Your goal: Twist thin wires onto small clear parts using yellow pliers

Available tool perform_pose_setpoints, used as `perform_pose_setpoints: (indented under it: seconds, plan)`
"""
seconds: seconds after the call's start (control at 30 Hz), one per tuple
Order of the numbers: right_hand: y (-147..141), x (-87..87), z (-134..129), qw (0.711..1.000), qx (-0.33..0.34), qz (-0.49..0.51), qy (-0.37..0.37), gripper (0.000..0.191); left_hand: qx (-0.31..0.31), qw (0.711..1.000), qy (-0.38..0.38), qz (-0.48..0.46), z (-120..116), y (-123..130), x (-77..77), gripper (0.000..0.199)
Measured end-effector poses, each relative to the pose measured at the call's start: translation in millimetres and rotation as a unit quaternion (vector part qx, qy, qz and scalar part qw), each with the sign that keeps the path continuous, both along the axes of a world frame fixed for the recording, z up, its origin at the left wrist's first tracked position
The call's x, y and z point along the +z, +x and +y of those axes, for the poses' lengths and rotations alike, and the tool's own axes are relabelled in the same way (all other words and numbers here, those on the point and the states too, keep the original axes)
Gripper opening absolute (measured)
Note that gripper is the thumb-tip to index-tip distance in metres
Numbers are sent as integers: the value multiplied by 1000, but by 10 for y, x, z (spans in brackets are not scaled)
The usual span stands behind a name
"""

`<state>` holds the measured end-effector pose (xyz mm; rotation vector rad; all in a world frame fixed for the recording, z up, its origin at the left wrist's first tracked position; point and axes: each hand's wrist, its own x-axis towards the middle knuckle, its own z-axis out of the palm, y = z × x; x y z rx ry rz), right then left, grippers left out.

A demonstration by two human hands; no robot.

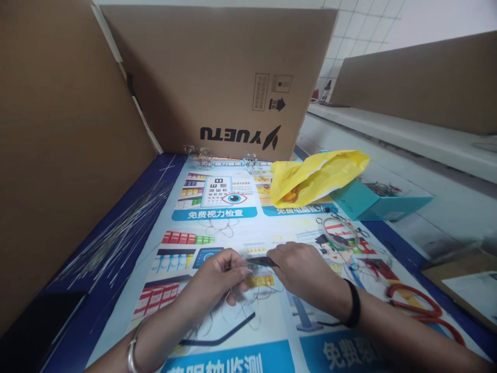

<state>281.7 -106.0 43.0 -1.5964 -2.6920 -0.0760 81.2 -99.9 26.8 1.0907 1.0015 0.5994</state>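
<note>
Above a printed poster (248, 228), a person's left hand (223, 274) pinches a thin wire piece (257, 297), while dark pliers (261, 261), gripped in the right hand (295, 274), point leftward just beside the left thumb (whether touching is unclear).

Upside-down "YUETU" (239, 135) on cardboard (174, 67), "免费视力检查" (215, 213) on poster (240, 228).

- Carton (217, 72) is standing at the back, its print showing upside down
- Poster (217, 213) is lying on the table (93, 316)
- Yellow bag (326, 173) is partly hiding the teal box (368, 204)
- Bottle (326, 91) is standing on the ledge (388, 127)
- Wall tiles (355, 26) are showing behind
</note>
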Motion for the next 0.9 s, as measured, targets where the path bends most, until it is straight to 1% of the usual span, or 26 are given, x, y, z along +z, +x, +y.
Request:
perform_pose_setpoints:
  seconds: [0.27, 0.53, 0.73, 0.9]
  plan:
    - [-9, 6, -9, 1000, 1, 3, -8, 11, -1, 1000, -14, -14, -12, 19, 26, 21]
    - [-19, 11, 1, 1000, -5, 8, -6, 11, -8, 999, -20, -34, -7, -6, -10, 23]
    - [-20, -19, 3, 1000, -6, 16, -1, 12, -1, 1000, -26, -13, -8, -7, 15, 28]
    - [-27, -1, -4, 1000, -4, 12, -10, 12, 6, 1000, -26, 0, -17, -1, 39, 26]
